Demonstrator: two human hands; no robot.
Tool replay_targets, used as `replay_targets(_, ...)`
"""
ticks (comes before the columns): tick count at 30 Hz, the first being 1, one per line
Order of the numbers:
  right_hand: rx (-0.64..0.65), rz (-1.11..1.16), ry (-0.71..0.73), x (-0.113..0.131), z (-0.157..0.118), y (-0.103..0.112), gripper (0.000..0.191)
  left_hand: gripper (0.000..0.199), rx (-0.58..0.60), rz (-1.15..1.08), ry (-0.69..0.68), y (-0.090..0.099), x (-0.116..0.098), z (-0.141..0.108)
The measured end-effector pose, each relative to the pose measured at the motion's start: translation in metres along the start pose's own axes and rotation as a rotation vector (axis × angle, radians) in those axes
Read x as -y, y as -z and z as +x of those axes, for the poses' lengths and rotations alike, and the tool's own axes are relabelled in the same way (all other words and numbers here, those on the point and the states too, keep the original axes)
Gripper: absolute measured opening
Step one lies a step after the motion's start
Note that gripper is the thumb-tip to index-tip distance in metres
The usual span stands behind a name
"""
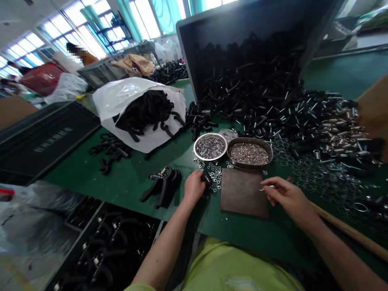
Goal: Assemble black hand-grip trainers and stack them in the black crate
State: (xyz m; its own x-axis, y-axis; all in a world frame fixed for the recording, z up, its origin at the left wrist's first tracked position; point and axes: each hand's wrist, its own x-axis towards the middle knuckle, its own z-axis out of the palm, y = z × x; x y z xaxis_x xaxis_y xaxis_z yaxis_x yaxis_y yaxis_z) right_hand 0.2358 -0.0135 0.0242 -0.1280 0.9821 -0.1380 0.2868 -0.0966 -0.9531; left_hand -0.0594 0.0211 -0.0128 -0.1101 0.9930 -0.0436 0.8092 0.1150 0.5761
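Note:
My left hand [194, 186] is closed around a short black plastic part [207, 178], just left of a square brown plate [242, 196]. Over the plate's right edge, the fingertips of my right hand [283, 196] pinch a small shiny metal piece [262, 187], too small to name. Loose metal rings [216, 174] lie between my left hand and the plate. Behind the plate stand a round metal bowl [194, 151] of small metal parts and an oval tin [271, 155] full of tiny rivet-like pieces. To the left of my left hand sit black spring clamps [165, 186].
A big grey bin [186, 60] of black parts lies tipped at the back. Springs [342, 137] and rings [318, 178] spread rightward. A wooden handle [348, 230] lies by my right forearm. A white sack [115, 97] spills black parts; a dark crate [54, 137] stands left.

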Motion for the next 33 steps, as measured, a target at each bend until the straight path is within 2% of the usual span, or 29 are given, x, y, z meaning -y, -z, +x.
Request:
replay_targets(4,0.046,0.067,-0.021,0.001,-0.010,-0.026,0.029,0.020,0.039,0.085,-0.055,-0.010,-0.009,0.005)
replay_targets(9,0.071,0.198,-0.017,0.003,-0.017,-0.035,0.022,0.033,0.080,0.037,-0.160,0.001,-0.022,0.004)
replay_targets(10,0.068,0.218,-0.015,0.005,-0.019,-0.036,0.021,0.033,0.070,-0.052,-0.160,0.004,-0.026,0.000)
replay_targets(12,0.064,0.231,-0.019,0.011,-0.021,-0.038,0.019,0.027,0.086,-0.386,-0.079,0.007,-0.039,-0.013)
replay_targets(15,0.073,0.262,-0.025,0.020,-0.024,-0.043,0.019,0.026,0.252,-1.009,0.195,0.005,-0.062,-0.041)
replay_targets(18,0.105,0.333,-0.008,0.028,-0.026,-0.048,0.019,0.029,0.372,-1.294,0.327,0.000,-0.081,-0.065)
replay_targets(23,0.112,0.359,-0.020,0.031,-0.025,-0.052,0.020,0.025,0.350,-1.289,0.300,-0.004,-0.087,-0.077)
replay_targets(26,0.082,0.437,-0.073,0.027,-0.023,-0.054,0.024,0.020,0.312,-1.179,0.193,-0.003,-0.082,-0.075)
replay_targets(28,0.019,0.474,-0.089,0.024,-0.021,-0.053,0.027,0.012,0.249,-1.044,0.082,-0.004,-0.079,-0.075)
replay_targets(30,-0.047,0.396,-0.074,0.023,-0.019,-0.051,0.028,0.007,0.197,-0.910,0.012,-0.008,-0.079,-0.075)
replay_targets(32,-0.094,0.233,-0.040,0.026,-0.017,-0.046,0.025,0.012,0.246,-0.898,0.072,-0.016,-0.080,-0.077)
replay_targets(33,-0.109,0.163,-0.022,0.028,-0.017,-0.044,0.023,0.017,0.320,-0.957,0.155,-0.021,-0.082,-0.079)
